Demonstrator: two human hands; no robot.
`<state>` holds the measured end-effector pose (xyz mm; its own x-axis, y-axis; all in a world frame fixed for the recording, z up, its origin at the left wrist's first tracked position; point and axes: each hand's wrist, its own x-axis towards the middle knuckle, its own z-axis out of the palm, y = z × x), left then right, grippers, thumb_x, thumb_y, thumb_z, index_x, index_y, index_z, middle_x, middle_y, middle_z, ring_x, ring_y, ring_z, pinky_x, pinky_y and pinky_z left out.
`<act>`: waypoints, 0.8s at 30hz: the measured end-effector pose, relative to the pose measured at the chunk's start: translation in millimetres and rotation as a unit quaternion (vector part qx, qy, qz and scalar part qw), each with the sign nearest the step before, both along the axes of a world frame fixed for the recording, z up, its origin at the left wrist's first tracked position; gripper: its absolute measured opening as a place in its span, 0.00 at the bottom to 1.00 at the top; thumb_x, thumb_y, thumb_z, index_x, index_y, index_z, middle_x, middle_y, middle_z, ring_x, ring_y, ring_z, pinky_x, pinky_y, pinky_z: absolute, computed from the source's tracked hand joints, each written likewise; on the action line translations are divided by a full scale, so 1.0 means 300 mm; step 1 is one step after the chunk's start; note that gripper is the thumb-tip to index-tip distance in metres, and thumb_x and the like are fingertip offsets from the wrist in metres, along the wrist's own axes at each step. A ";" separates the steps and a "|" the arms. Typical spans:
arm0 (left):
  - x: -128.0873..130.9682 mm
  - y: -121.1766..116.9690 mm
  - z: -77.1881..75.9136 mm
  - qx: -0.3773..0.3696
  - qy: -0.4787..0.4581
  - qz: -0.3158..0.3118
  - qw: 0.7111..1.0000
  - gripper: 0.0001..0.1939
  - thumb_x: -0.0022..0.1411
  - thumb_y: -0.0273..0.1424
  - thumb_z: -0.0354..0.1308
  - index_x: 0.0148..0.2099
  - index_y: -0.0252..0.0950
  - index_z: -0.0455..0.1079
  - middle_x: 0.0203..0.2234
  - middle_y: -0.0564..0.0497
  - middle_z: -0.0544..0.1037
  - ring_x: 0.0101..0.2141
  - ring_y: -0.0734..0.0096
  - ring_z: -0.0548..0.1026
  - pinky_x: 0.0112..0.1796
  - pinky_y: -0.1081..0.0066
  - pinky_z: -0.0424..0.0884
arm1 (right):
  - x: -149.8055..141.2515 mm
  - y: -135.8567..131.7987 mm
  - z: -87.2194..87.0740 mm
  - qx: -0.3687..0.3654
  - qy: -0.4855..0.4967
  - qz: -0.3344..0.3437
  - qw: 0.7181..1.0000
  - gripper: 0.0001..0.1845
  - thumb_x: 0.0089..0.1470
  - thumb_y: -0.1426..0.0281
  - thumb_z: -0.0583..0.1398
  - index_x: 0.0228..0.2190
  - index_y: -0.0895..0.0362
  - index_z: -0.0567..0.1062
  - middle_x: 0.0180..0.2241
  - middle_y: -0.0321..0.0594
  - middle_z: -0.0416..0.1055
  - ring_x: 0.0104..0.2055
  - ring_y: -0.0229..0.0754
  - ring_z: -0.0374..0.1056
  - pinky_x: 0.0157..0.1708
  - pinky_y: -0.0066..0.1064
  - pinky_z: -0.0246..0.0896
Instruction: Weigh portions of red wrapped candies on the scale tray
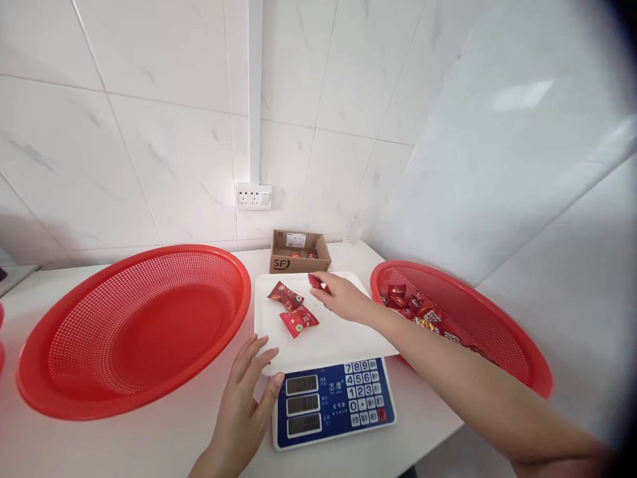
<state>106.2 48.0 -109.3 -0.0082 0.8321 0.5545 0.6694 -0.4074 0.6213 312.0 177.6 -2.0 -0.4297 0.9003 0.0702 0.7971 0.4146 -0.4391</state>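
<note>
My right hand (340, 295) is closed on a small red wrapped snack packet (314, 281), just above the white weighing tray (328, 342) of a digital scale (334, 403). Two more packets lie on the tray: a dark red one (285, 295) and a brighter red one (298, 321), touching each other. At the tray's front left corner is my left hand (251, 385), its fingers spread and holding nothing. Its fingertips overlap the tray's edge; whether they press on it I cannot tell. The scale's blue panel has three displays and a keypad.
A red plastic basket (239, 299) with bare mesh inside stands on the left. At the right, another red basket (540, 382) holds several packets, partly hidden by my right forearm. Behind the tray sits a cardboard box (303, 264) with a few packets, near the tiled wall.
</note>
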 end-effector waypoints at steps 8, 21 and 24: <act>0.001 -0.011 0.010 -0.005 0.001 -0.008 1.000 0.13 0.62 0.36 0.53 0.48 0.44 0.70 0.53 0.45 0.72 0.56 0.56 0.67 0.47 0.54 0.73 | -0.418 0.010 0.112 -0.144 0.276 0.097 0.945 0.21 0.57 0.56 0.54 0.45 0.57 0.70 0.44 0.43 0.73 0.45 0.42 0.68 0.45 0.33 0.62; -0.006 -0.002 -0.003 0.024 0.011 0.007 1.000 0.12 0.63 0.35 0.52 0.48 0.44 0.70 0.51 0.45 0.73 0.55 0.59 0.69 0.47 0.57 0.74 | -0.193 0.018 0.075 -0.160 0.017 0.179 0.970 0.52 0.45 0.48 0.62 0.64 0.54 0.49 0.68 0.48 0.32 0.68 0.53 0.31 0.63 0.47 0.36; -0.006 0.000 -0.007 0.032 0.019 0.011 0.999 0.12 0.62 0.35 0.52 0.48 0.44 0.69 0.51 0.46 0.73 0.54 0.60 0.69 0.47 0.58 0.74 | -0.104 0.022 0.013 -0.190 -0.088 0.194 0.958 0.59 0.37 0.49 0.67 0.64 0.51 0.47 0.68 0.48 0.26 0.68 0.58 0.24 0.63 0.51 0.33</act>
<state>104.3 48.1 -111.3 -0.0032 0.7945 0.6073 0.7009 -0.4313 0.5680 280.8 184.2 1.8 -0.7121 0.6162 -0.3363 0.6912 0.5315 -0.4896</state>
